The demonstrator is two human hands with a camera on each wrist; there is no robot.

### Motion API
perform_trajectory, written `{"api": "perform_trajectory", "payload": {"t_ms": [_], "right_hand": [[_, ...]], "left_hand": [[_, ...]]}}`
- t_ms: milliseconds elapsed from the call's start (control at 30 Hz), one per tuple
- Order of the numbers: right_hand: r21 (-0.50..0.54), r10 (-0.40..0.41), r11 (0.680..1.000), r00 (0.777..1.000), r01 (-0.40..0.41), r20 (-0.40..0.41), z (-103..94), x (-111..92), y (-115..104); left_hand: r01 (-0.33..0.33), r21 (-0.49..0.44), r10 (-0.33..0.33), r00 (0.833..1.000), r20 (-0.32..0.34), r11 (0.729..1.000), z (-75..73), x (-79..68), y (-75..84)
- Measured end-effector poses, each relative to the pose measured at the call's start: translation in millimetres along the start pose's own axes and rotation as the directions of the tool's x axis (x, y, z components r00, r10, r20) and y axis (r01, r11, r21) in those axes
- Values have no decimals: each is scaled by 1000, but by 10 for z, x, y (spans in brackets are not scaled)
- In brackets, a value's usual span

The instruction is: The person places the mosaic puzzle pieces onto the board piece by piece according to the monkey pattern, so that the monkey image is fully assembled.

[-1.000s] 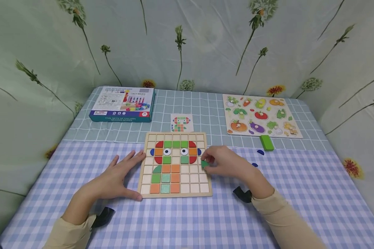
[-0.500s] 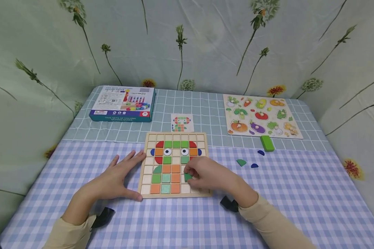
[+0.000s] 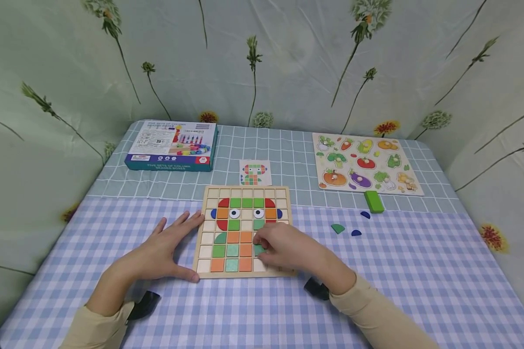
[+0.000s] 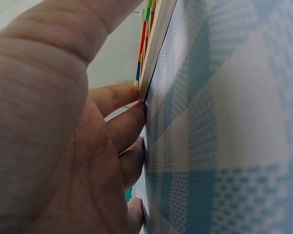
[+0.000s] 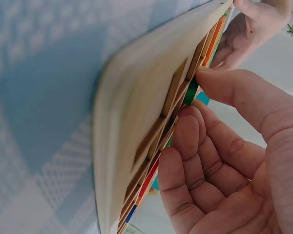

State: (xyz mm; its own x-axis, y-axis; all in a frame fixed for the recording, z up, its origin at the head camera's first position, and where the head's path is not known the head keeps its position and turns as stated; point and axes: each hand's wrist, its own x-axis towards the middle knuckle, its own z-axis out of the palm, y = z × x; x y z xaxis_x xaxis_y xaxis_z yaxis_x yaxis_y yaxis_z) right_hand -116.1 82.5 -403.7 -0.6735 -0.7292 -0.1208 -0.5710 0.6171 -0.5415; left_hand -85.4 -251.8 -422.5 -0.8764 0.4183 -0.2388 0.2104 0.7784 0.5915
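A wooden grid board (image 3: 271, 277) lies flat, with red, green, orange and blue pieces and two eye discs set in its cells. My right hand (image 3: 288, 245) pinches a green tile (image 5: 191, 91) between thumb and index finger, over the cell right of the orange column. The tile (image 3: 259, 250) is partly hidden by the fingers in the head view. My left hand (image 3: 163, 252) is spread on the cloth, its thumb and fingertips against the board's left edge. That edge also shows beside the left fingers (image 4: 122, 97) in the left wrist view.
A pattern card (image 3: 255, 172) lies behind the board. Right of it are a green quarter-round piece (image 3: 338, 228), two blue half-rounds (image 3: 365, 214) and a green block (image 3: 373, 201). A vegetable puzzle (image 3: 368, 164) lies back right; a toy box (image 3: 172, 146) back left.
My right hand has moved left from the board's right edge with the green tile, down to a cell beside the orange column. The left hand stays in place.
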Motion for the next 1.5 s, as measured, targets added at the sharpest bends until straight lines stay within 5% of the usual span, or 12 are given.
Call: {"api": "perform_trajectory", "payload": {"t_ms": [667, 1000, 1500], "right_hand": [[-30, 8, 1000, 1000, -9, -14, -35, -45, -34], [1, 110, 994, 990, -110, -92, -168, -326, 238], [-41, 398, 909, 891, -416, -220, -606, -963, 892]], "left_hand": [[6, 0, -6, 1000, 3, 1000, 9, 18, -2], [25, -7, -25, 1000, 5, 1000, 12, 18, 17], [16, -7, -16, 1000, 6, 1000, 10, 12, 14]]}}
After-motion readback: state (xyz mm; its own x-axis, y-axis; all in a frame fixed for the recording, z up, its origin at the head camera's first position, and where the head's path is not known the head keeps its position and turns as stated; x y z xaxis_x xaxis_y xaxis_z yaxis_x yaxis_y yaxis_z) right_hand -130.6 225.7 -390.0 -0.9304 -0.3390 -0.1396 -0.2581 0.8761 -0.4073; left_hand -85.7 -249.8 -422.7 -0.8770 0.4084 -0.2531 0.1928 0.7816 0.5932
